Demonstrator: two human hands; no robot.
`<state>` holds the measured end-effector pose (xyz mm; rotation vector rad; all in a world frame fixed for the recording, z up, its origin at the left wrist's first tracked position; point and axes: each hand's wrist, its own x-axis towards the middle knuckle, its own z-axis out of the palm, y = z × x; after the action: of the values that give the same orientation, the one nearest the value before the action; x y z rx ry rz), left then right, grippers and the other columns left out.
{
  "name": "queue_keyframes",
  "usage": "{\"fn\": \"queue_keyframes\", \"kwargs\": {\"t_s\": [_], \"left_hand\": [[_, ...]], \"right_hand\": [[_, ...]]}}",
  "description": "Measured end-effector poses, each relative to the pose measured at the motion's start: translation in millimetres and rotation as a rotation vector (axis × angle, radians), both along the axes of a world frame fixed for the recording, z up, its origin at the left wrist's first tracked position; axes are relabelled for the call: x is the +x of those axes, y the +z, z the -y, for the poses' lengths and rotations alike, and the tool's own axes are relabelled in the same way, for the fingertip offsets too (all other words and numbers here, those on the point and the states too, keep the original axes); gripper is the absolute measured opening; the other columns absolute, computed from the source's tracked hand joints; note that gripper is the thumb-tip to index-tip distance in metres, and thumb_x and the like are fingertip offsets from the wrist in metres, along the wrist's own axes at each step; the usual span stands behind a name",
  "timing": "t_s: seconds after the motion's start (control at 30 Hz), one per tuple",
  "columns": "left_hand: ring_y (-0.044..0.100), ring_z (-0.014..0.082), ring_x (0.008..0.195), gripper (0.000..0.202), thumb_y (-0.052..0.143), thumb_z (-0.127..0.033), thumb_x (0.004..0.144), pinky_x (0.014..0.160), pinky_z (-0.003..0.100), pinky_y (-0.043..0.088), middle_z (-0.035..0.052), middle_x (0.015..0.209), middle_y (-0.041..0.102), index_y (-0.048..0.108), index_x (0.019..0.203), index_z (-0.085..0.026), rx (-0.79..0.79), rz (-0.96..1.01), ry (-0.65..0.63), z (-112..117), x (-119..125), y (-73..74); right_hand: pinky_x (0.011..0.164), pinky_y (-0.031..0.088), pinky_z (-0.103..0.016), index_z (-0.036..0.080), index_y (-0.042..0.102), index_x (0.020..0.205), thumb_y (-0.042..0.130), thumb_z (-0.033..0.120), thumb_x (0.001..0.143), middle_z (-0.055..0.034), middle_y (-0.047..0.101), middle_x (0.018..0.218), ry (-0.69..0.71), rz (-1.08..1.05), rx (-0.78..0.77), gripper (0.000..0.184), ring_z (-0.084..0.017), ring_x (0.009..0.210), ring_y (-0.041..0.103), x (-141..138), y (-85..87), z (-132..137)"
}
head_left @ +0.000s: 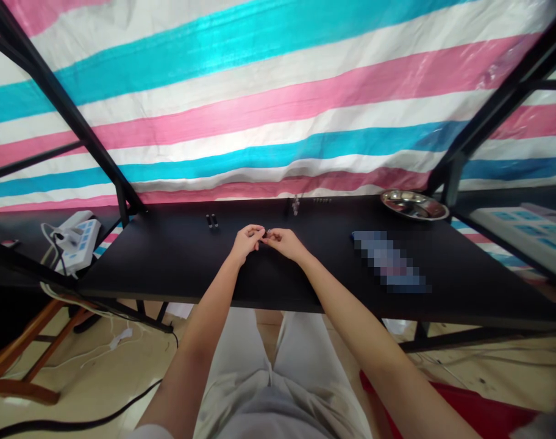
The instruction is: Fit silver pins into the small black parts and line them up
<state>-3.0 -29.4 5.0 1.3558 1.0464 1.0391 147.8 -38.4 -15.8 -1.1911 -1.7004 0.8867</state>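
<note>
At right hand's point(285, 242) fingertips, tiny piece point(267, 233)

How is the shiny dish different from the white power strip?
The dish is round, silver metal; the power strip is long, white with blue patches. The dish sits on the black table, far right; the power strip lies off it, to the left, with cables. Neither touches the left hand or right hand.

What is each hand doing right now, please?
Left hand: fingers closed, pinching a small item, too small to identify.
Right hand: fingers closed, pinching the same small item above the table.
</note>
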Motion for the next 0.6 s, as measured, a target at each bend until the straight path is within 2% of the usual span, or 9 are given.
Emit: {"fn": "queue_keyframes", "kwargs": {"t_s": [0.1, 0.2, 0.37, 0.6], "left_hand": [[0.04, 0.0031, 0.036, 0.021, 0.057, -0.032, 0.073, 0.039, 0.018, 0.028, -0.0032, 0.059, 0.054, 0.057, 0.084, -0.014, 0.044, -0.081, 0.094, -2, -1, -2.7], [0.043, 0.0051, 0.041, 0.014, 0.053, -0.026, 0.075, 0.045, 0.019, 0.034, -0.0027, 0.06, 0.054, 0.059, 0.08, -0.015, 0.163, -0.245, 0.163, -4, -2, -6.5], [0.05, 0.0098, 0.057, 0.012, 0.052, -0.02, 0.075, 0.058, 0.021, 0.038, -0.0004, 0.065, 0.059, 0.063, 0.078, -0.018, 0.374, -0.526, 0.219, -2, -3, -10.7], [0.051, 0.0112, 0.059, 0.015, 0.049, -0.022, 0.077, 0.062, 0.023, 0.038, 0.0002, 0.068, 0.062, 0.064, 0.079, -0.019, 0.407, -0.58, 0.178, 1, -4, -7.3]], "right_hand": [[0.052, 0.034, -0.024, 0.017, 0.054, 0.061, 0.058, 0.045, 0.067, 0.0028, 0.049, 0.053, -0.129, 0.063, 0.062, 0.029, -0.01, 0.051, 0.041, 6, 2.5, -6], [0.056, 0.036, -0.025, 0.017, 0.055, 0.06, 0.057, 0.041, 0.069, 0.0006, 0.053, 0.055, -0.31, 0.134, 0.122, 0.026, -0.012, 0.054, 0.045, 19, 6.9, -18], [0.06, 0.039, -0.027, 0.017, 0.061, 0.066, 0.057, 0.035, 0.069, -0.0036, 0.062, 0.064, -0.541, 0.244, 0.059, 0.019, -0.016, 0.061, 0.054, 47, 11.6, -42], [0.062, 0.039, -0.026, 0.017, 0.066, 0.075, 0.058, 0.034, 0.071, -0.0048, 0.065, 0.072, -0.569, 0.358, 0.029, 0.019, -0.017, 0.067, 0.057, 55, 4.3, -57]]}}
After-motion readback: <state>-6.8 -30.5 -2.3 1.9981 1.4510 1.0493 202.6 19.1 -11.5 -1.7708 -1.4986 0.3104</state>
